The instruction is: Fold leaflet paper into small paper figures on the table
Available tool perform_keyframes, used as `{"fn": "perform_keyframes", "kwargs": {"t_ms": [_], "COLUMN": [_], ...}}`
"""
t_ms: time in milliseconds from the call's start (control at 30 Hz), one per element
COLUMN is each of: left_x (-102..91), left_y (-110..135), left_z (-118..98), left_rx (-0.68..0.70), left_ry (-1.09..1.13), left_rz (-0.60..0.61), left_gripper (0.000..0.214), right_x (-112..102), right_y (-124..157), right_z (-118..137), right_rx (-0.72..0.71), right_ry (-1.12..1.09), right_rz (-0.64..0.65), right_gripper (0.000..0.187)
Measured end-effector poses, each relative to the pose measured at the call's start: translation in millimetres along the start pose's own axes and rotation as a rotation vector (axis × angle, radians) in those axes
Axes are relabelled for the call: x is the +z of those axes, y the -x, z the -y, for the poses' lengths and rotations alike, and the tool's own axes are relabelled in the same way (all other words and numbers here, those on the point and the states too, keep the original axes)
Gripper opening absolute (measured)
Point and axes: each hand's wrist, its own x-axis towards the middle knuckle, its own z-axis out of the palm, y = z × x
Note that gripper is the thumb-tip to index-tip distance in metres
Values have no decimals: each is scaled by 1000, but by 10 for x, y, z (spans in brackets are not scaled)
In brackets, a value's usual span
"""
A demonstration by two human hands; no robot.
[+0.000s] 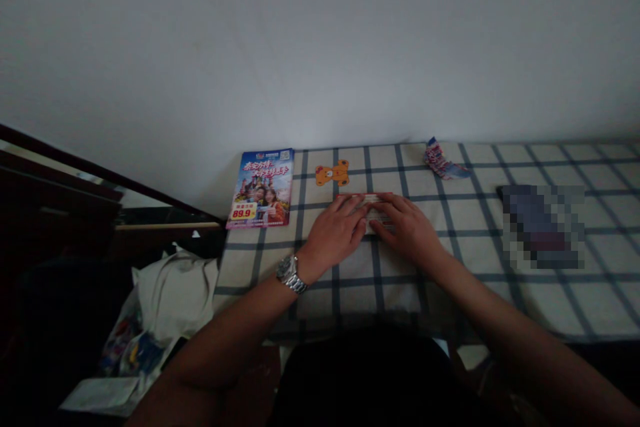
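Note:
A small piece of printed paper (pixel 376 215) with a red edge lies on the checked cloth (pixel 370 280), largely covered by both hands. My left hand (pixel 334 233), with a metal watch (pixel 289 272) on the wrist, rests flat on its left part with the fingers stretched out. Over its right part my right hand (pixel 411 228) lies with the fingers extended toward the left hand. The fingertips meet or nearly meet near the paper's middle. Whether the paper is folded I cannot tell.
To the left lies a colourful flyer stack (pixel 261 190), beside an orange bear figure (pixel 333 173) on the cloth. A crumpled wrapper (pixel 443 161) sits near the wall. A blurred dark flat object (pixel 540 223) is at the right. A whitish bag (pixel 175 287) stands lower left.

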Motion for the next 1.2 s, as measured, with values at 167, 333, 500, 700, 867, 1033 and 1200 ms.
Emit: {"fn": "perform_keyframes", "kwargs": {"t_ms": [167, 333, 500, 700, 867, 1033, 1200], "left_x": [30, 76, 98, 120, 130, 136, 155], "left_y": [12, 35, 47, 54, 65, 72, 71], "left_z": [0, -3, -13, -4, 0, 1, 9], "left_rx": [2, -7, -11, -14, -20, -16, -15], "left_ry": [0, -18, -28, -30, -39, -51, -57], "left_rz": [-4, -7, -7, -3, 6, 11, 14], "left_gripper": [43, 45, 47, 48, 48, 49, 49], "right_x": [1, -3, -1, 10, 25, 21, 24], "right_y": [0, 0, 3, 16, 27, 32, 38], "right_z": [22, 42, 47, 67, 81, 90, 109], "right_rx": [6, 13, 8, 9, 9, -1, 14], "right_ry": [10, 19, 12, -6, 0, 13, 20], "right_rz": [-2, 10, 5, -12, -15, -18, -17], "right_gripper": [37, 37, 35, 41, 43, 44, 44]}}
